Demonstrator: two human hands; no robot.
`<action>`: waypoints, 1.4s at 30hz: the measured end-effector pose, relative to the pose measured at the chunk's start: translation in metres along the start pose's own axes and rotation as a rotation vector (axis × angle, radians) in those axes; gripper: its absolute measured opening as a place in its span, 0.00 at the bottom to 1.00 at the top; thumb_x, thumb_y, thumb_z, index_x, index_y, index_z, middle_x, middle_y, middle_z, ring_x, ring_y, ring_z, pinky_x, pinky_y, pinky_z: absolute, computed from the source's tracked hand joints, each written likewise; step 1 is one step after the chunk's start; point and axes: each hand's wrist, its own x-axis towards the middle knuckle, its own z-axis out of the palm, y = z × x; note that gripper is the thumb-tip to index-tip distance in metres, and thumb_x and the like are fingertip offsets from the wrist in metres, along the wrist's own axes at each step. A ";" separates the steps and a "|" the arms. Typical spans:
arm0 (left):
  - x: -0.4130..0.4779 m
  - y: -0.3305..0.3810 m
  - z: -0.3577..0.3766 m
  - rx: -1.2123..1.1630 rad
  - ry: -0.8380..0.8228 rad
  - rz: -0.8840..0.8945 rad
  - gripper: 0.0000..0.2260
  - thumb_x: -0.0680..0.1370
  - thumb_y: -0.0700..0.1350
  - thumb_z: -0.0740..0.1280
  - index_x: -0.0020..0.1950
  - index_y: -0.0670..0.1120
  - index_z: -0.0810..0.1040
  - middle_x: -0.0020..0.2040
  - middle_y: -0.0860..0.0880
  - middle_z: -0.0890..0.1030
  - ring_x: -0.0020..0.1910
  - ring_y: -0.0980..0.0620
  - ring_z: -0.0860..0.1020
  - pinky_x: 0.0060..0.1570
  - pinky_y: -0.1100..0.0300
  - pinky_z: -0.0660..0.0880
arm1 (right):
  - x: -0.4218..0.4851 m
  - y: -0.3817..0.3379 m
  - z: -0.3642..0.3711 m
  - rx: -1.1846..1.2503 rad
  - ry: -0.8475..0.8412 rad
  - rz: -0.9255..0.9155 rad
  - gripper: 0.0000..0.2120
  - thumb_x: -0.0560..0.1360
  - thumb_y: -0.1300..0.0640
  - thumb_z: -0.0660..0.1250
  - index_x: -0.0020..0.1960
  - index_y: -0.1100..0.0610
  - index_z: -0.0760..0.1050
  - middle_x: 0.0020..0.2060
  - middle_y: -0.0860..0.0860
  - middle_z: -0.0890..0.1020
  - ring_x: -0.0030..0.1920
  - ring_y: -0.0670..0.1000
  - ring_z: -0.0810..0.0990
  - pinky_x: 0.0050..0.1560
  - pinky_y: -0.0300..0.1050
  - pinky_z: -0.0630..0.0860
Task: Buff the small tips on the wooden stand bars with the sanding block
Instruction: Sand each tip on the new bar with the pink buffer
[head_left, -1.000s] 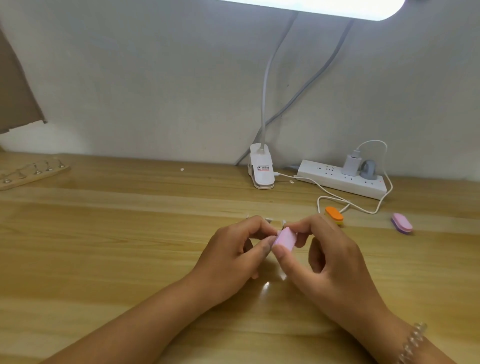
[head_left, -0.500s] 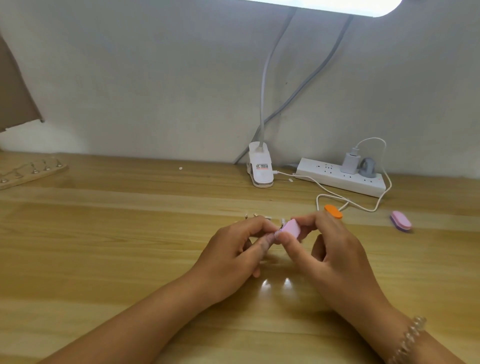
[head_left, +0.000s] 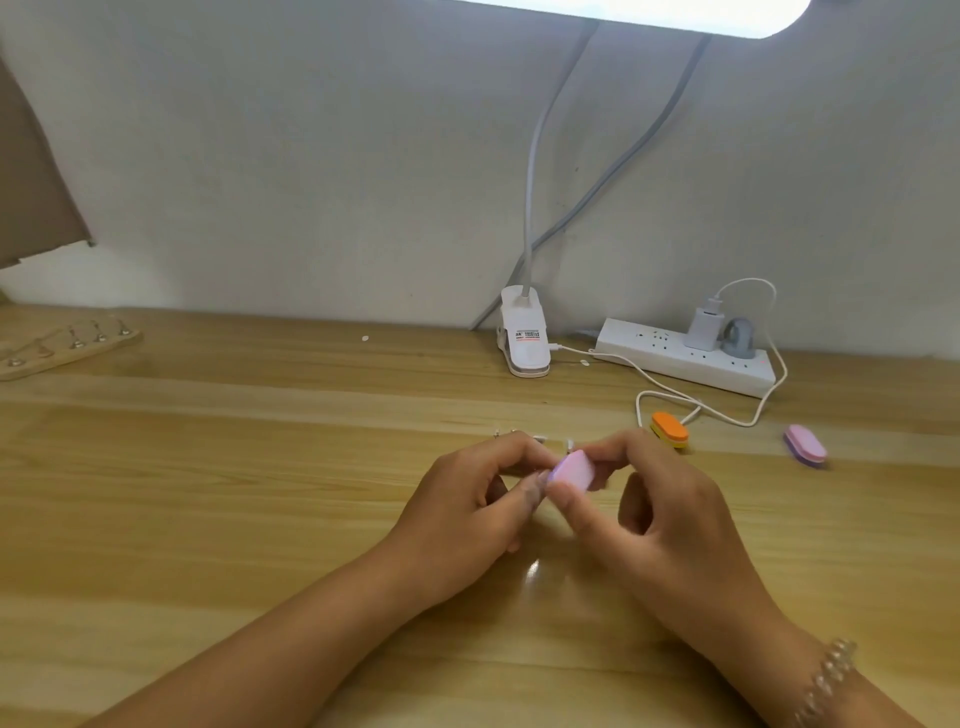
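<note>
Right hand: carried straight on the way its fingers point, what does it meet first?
Probably the left hand: the right hand pinches the pink sanding block, fingers pointing left, and the block looks pressed against the left fingertips. The wooden stand bar the left hand grips is mostly hidden.

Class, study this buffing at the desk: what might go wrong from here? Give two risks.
1. The left hand has a fingertip against the block pinched in the right hand; a stroke might scuff skin.
2. The tips just behind both hands might get knocked by a knuckle.
</note>
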 end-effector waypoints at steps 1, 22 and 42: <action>0.000 0.000 0.000 0.010 0.007 -0.003 0.05 0.81 0.42 0.67 0.50 0.50 0.82 0.41 0.61 0.81 0.27 0.55 0.75 0.32 0.61 0.71 | 0.002 0.003 -0.001 0.022 0.022 0.048 0.20 0.70 0.30 0.65 0.47 0.47 0.76 0.40 0.41 0.79 0.30 0.50 0.73 0.33 0.40 0.67; -0.001 -0.001 0.001 0.057 0.051 0.017 0.06 0.78 0.44 0.69 0.48 0.56 0.83 0.42 0.61 0.82 0.25 0.58 0.73 0.31 0.65 0.69 | 0.002 0.006 -0.002 0.025 0.043 0.082 0.21 0.68 0.29 0.65 0.44 0.47 0.74 0.39 0.42 0.78 0.30 0.49 0.73 0.34 0.42 0.67; -0.001 0.002 0.001 -0.027 0.001 -0.019 0.07 0.79 0.47 0.64 0.50 0.49 0.82 0.40 0.56 0.83 0.27 0.54 0.74 0.29 0.60 0.71 | 0.000 0.002 0.000 -0.046 0.053 0.006 0.19 0.70 0.31 0.66 0.47 0.47 0.75 0.38 0.37 0.78 0.29 0.48 0.72 0.32 0.37 0.67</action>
